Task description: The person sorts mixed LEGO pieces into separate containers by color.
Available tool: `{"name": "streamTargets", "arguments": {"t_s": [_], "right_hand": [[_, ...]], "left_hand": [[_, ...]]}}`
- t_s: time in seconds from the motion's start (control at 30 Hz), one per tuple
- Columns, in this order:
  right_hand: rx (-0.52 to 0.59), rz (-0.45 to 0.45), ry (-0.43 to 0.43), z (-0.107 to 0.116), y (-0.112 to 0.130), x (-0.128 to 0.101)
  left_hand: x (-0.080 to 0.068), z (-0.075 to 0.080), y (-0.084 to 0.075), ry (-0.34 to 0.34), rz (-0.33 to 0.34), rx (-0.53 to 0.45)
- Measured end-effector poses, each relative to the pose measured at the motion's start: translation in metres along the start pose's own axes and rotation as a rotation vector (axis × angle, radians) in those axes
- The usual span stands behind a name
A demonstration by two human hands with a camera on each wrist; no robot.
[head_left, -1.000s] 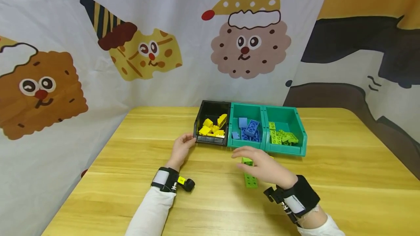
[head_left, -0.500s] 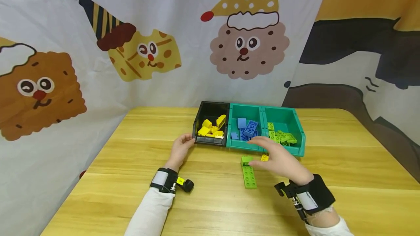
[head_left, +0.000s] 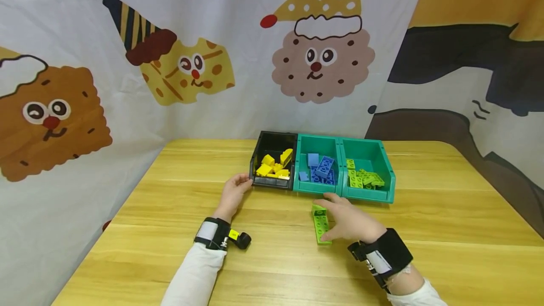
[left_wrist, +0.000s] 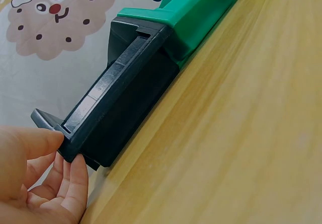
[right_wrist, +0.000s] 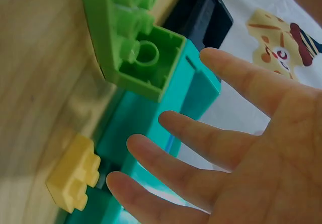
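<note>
My left hand (head_left: 234, 195) pinches the front left corner of a black bin (left_wrist: 121, 90), thumb on top and fingertips below. My right hand (head_left: 350, 218) hovers beside a long green building brick (head_left: 322, 231) on the table. Its fingers are spread and nearly straight, holding nothing in the right wrist view. At the brick's far end is a smaller green brick (right_wrist: 151, 63), its hollow underside showing in that view. A yellow brick (right_wrist: 75, 173) lies by the teal bins; the right hand hides it from the head view.
The black bin holds several yellow bricks (head_left: 265, 170). Beside it stand a teal bin (head_left: 316, 187) of blue bricks (head_left: 325, 166) and another teal bin (head_left: 369, 196) of green bricks (head_left: 369, 178). A printed cloth (head_left: 238, 117) hangs behind the wooden table (head_left: 272, 268).
My right hand has gone right, then back left and down to the long green brick. The yellow brick, visible half a second ago, is covered again. My left hand has stayed at the black bin.
</note>
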State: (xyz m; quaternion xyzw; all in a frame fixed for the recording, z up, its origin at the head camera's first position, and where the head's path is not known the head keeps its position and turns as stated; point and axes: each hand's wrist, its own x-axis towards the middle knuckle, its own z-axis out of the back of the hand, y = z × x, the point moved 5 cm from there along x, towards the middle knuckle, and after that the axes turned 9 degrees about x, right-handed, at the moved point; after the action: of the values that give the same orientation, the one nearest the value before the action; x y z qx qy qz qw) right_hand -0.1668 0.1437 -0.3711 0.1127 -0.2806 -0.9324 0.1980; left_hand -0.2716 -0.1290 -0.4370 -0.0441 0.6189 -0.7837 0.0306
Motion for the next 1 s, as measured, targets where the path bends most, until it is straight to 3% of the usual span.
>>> {"name": "streamTargets", "arguments": {"t_s": [0.23,0.43,0.7,1.0], "right_hand": [[-0.002,-0.024,0.044,-0.013,-0.001,0.005],[-0.006,-0.023,0.037,-0.018,-0.002,0.007],[0.001,-0.031,-0.044,-0.017,-0.006,0.013],[-0.005,0.092,-0.205,-0.009,-0.008,0.019]], "left_hand": [[0.0,0.0,0.0,0.0,-0.032,0.016],[0.0,0.0,0.0,-0.003,-0.021,0.009],[0.0,0.0,-0.001,-0.002,-0.021,0.008],[-0.001,-0.001,-0.002,0.01,-0.028,-0.006]]}}
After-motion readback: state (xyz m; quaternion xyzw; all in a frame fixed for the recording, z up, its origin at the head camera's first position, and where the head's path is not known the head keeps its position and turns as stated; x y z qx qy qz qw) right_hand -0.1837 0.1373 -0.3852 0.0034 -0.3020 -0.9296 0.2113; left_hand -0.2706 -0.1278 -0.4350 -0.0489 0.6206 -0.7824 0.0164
